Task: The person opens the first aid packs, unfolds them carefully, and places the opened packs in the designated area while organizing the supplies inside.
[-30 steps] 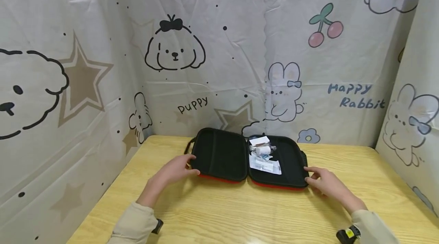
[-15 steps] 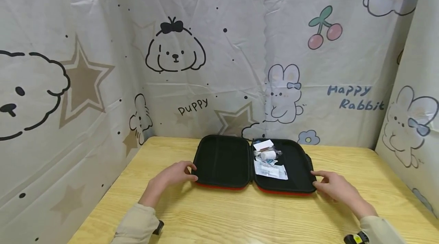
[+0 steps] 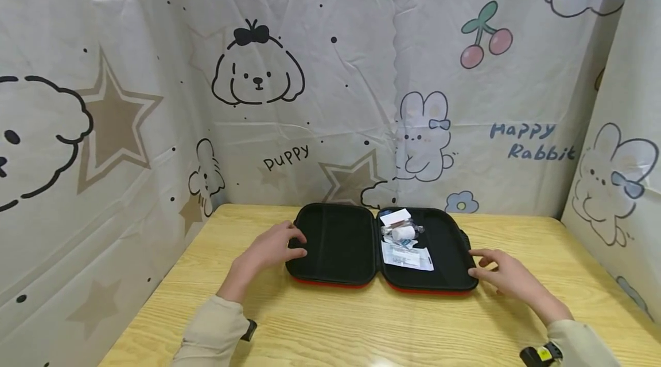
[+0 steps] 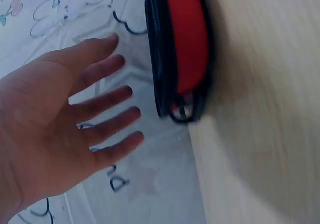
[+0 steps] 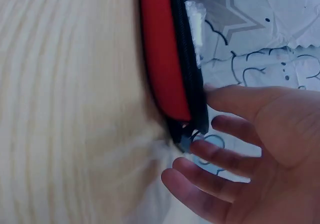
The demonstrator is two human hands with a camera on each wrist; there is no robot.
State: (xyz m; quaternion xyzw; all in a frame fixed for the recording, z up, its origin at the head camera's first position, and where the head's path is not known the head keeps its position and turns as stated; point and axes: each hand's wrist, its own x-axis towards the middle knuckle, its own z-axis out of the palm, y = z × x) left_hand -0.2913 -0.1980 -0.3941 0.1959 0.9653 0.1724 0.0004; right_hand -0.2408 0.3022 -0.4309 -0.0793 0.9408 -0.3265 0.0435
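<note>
A zippered case, black inside and red outside, lies spread flat on the table, its two halves joined at a middle hinge. Over its left edge hovers my left hand; the left wrist view shows that hand's fingers extended and apart from the case. At the right edge, my right hand has its thumb at the rim and its other fingers loosely bent beside the case's end in the right wrist view. The right half holds a white packet, a small white roll-like item and clear-wrapped pieces.
The wooden table runs back to a printed cloth that hangs behind and at both sides. The case's back edge lies close to the cloth.
The case has shifted right and slightly nearer, its left half settling down. My left hand has come off the left edge, fingers spreading; my right hand has moved right with its edge, then loosened.
</note>
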